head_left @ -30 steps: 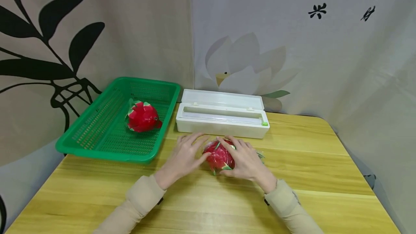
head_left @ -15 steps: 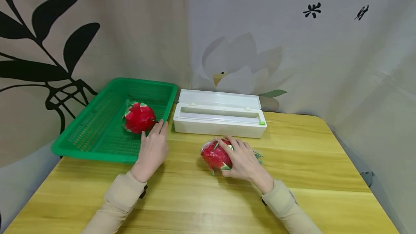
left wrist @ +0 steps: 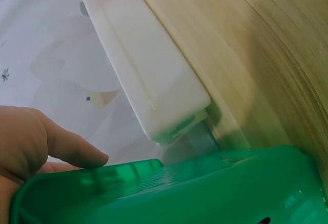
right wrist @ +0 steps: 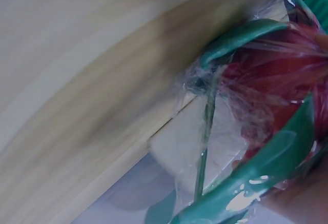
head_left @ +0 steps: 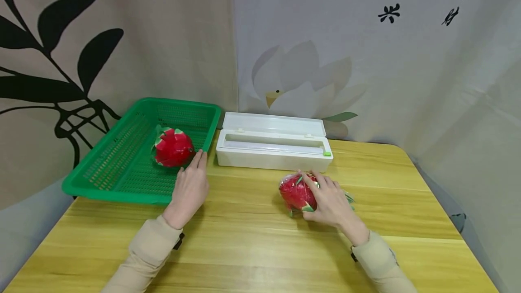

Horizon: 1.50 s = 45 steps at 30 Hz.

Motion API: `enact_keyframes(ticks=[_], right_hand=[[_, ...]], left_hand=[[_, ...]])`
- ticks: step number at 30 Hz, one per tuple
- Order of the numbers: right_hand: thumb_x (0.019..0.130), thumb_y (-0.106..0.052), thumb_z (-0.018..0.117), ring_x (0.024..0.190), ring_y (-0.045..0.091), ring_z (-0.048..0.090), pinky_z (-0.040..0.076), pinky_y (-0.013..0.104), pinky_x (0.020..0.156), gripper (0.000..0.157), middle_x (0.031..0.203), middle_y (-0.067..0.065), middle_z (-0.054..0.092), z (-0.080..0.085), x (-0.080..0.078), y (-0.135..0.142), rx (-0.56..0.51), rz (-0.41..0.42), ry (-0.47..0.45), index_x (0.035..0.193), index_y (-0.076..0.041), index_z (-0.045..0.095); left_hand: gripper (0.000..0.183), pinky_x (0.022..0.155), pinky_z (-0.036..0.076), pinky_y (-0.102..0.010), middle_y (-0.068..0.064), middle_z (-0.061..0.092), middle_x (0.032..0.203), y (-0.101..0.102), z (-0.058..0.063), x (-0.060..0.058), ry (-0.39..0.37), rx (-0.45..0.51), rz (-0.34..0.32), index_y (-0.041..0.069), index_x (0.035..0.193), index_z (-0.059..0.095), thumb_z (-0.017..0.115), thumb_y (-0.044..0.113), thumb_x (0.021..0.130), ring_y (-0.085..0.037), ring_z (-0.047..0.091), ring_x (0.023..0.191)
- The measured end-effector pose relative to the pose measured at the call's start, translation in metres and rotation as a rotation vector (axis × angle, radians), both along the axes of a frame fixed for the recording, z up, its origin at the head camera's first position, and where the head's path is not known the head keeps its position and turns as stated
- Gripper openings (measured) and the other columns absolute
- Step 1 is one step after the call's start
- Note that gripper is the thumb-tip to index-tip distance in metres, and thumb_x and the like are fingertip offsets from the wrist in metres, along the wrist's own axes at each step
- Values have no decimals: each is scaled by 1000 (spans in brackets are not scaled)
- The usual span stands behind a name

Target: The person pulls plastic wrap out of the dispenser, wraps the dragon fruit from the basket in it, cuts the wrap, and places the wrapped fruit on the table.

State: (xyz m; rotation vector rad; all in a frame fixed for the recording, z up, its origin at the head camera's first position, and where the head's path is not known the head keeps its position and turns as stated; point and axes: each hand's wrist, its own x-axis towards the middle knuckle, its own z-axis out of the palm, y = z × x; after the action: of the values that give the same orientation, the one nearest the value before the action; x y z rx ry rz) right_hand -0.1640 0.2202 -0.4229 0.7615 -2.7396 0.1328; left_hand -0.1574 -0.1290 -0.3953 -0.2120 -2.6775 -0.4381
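My right hand [head_left: 331, 205] grips a dragon fruit [head_left: 297, 192] wrapped in clear cling film, just above or on the wooden table. In the right wrist view, loose film clings round the red skin and green scales of this dragon fruit [right wrist: 277, 75]. My left hand [head_left: 190, 186] holds the right rim of a green plastic basket [head_left: 118, 197], its thumb toward the inside. That basket's wall [left wrist: 205, 183] fills the bottom of the left wrist view, with fingers [left wrist: 77, 149] at its edge. A second dragon fruit [head_left: 174, 148] lies inside the basket.
A white cling film dispenser box [head_left: 274, 159], lid [head_left: 274, 122] raised, stands at the back, right of the basket. A roll of film [head_left: 274, 148] lies inside it. Behind the wooden table [head_left: 244, 248] hangs a printed cloth [head_left: 183, 35].
My left hand has left the wrapped dragon fruit and moved left to the basket's rim. My right hand has shifted right, carrying or sliding the wrapped dragon fruit along.
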Motion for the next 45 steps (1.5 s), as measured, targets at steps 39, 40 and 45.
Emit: enact_keyframes(ticks=[39,40,45], right_hand=[[72,-40,76,98,60,46,42,69,68,97,128,36,37,0,-14,158,-124,-535,-97,146,-5,23],[72,-40,75,98,61,45,41,70,68,98,128,37,36,0,-14,159,-128,-553,-103,146,-5,22],[75,-41,73,97,63,43,41,72,67,97,129,39,35,0,-14,164,-146,-640,-125,147,-4,20]], left_hand=[[42,62,55,-50,-34,53,129,-1,-2,-1,33,29,21,-18,125,50,46,-10,84,-39,63,59],[42,62,55,-50,-34,53,129,-1,-2,-1,35,28,20,-18,125,50,46,-10,84,-38,63,58],[42,56,55,-47,-34,53,128,-1,-2,-1,44,25,17,-18,124,51,47,-11,83,-36,61,54]])
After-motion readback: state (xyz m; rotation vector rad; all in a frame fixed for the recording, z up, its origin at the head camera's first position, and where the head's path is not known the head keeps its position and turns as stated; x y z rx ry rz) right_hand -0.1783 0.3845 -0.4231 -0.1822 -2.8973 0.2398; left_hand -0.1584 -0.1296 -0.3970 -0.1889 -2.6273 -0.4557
